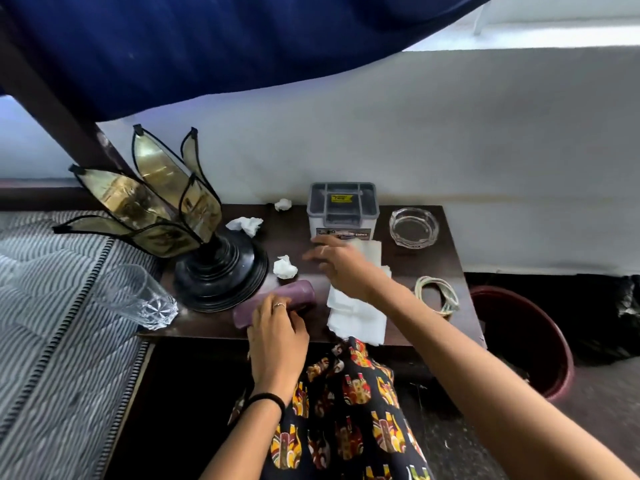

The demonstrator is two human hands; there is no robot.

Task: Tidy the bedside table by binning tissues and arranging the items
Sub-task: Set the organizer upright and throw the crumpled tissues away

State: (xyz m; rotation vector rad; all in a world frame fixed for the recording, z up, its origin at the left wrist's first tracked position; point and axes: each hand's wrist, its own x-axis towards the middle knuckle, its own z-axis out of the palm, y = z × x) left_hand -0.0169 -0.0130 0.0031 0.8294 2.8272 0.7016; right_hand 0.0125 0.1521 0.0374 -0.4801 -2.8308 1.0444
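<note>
Starting at the left, the glass [138, 296] lies tipped over at the table [446, 244] edge, beside the lamp [207, 258]. Three crumpled tissues [284, 267] sit near the lamp base. The left hand [277, 336] rests curled on the purple case [270, 301], holding it. The right hand [341, 259] reaches out with fingers spread, holding nothing, over the flat napkins [356, 317]. I think it should pinch the nearest ball softly, then carry it right, past the ashtray [414, 226], to the red bin [519, 337] on the floor.
</note>
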